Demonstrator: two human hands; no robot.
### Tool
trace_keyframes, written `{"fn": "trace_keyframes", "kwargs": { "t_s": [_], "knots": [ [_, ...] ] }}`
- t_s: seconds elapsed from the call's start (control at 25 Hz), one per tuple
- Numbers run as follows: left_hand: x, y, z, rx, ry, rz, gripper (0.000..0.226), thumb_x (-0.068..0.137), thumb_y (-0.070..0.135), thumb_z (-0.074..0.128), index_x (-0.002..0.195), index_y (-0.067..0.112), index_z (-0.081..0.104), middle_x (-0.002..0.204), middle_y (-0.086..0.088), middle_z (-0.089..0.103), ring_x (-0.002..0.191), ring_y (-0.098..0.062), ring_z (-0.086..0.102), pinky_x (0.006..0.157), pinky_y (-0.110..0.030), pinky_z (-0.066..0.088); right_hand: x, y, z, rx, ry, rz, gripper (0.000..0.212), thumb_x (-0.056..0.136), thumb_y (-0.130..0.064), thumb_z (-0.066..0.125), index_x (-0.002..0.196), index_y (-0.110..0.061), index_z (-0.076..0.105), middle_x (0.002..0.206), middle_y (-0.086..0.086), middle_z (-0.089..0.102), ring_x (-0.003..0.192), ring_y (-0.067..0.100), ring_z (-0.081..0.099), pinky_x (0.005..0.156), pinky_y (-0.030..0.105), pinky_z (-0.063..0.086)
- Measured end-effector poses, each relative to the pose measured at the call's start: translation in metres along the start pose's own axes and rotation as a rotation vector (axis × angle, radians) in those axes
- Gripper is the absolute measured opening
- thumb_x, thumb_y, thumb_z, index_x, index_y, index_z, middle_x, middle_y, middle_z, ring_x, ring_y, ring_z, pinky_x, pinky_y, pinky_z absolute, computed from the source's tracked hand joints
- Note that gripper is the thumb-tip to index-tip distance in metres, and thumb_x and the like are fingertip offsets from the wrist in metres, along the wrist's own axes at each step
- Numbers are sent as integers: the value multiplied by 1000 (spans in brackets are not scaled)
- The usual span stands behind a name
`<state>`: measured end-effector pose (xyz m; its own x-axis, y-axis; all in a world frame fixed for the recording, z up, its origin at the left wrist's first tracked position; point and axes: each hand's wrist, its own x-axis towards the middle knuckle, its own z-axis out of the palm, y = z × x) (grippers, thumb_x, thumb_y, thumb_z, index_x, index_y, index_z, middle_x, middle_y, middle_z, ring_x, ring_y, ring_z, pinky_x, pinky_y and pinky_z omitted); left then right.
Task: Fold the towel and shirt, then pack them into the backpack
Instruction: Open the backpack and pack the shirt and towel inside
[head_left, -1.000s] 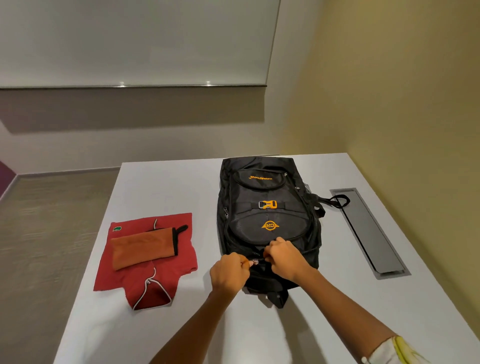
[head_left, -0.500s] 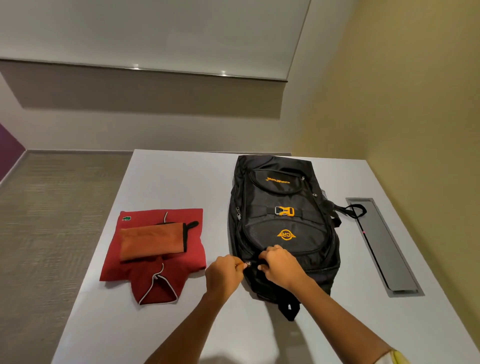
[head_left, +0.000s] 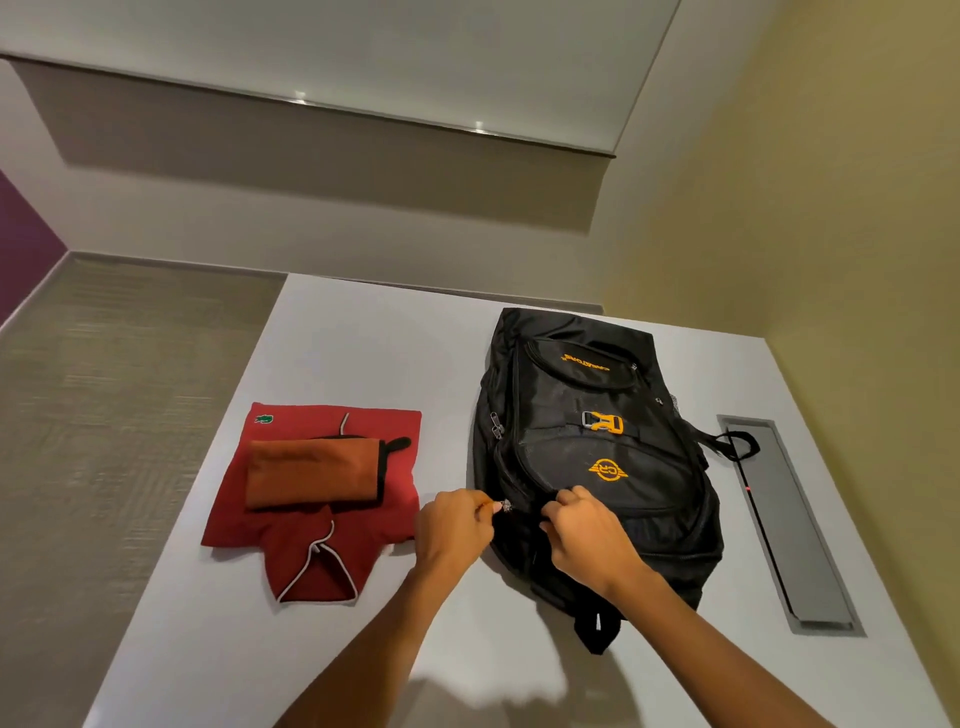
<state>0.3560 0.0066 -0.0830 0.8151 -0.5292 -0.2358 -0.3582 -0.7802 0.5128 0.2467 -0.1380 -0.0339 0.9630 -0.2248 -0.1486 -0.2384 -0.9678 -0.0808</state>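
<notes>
Step in hand: opening the backpack (head_left: 597, 441). Folding looks done, packing not begun.

My left hand (head_left: 454, 525) pinches the small metal zipper pull (head_left: 504, 506) at the near-left edge of the bag. My right hand (head_left: 582, 530) is curled on the black fabric just right of the pull, gripping it to brace the bag. How far the zip is already open I cannot tell.

Backpack lies flat on the grey desk (head_left: 363, 353), front panel up, right of centre. Black woven nylon, soft and slumped, with orange logos and an orange-and-grey buckle (head_left: 602, 422).

Towel (head_left: 311, 473): orange, folded to a thick oblong with a dark edge, resting on the shirt (head_left: 291, 540). Shirt: red, folded roughly square, white-piped collar toward me, small green badge at the far-left corner. Both sit left of the bag, near my left hand but apart from it.

Next move, as I judge it: run the pull along the curved track while the right hand keeps the fabric taut. Slack nylon may bunch and snag the slider.
</notes>
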Motion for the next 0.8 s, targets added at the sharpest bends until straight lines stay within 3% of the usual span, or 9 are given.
{"fn": "trace_keyframes", "kwargs": {
  "t_s": [0.12,0.24,0.44,0.6,0.8],
  "knots": [
    [26,-5,-8,30,23,-32,26,97,40,50,103,28,73,92,1,73,84,-22,67,67,-28,51,2,8,-12,41,39,7,22,93,-24,51,97,-11,68,94,5,62,98,25,54,72,36,48],
    [63,-12,-17,95,30,-56,31,98,43,47,101,26,73,93,-2,73,86,-25,67,64,-28,45,1,15,-17,79,56,-9,18,89,-24,57,93,-13,71,85,2,62,90,24,57,68,34,49],
    [114,-14,-17,239,14,-76,26,96,35,50,101,22,72,95,-3,72,89,-26,68,73,-29,49,1,18,-18,107,51,-13,14,86,-24,62,89,-16,72,80,-1,61,83,22,58,62,25,39],
    [136,-16,-7,333,-37,-131,20,93,30,52,98,20,69,94,-1,71,88,-22,68,71,-27,44,-1,15,-14,130,-15,-3,22,92,-28,52,95,-15,69,89,0,61,94,20,54,67,22,33],
    [137,-18,4,281,-86,-128,21,94,27,50,101,20,69,98,-1,71,92,-22,67,78,-30,41,1,3,-8,109,-154,28,21,94,-26,47,94,-13,63,100,4,59,104,22,50,71,24,30]
  ]
}}
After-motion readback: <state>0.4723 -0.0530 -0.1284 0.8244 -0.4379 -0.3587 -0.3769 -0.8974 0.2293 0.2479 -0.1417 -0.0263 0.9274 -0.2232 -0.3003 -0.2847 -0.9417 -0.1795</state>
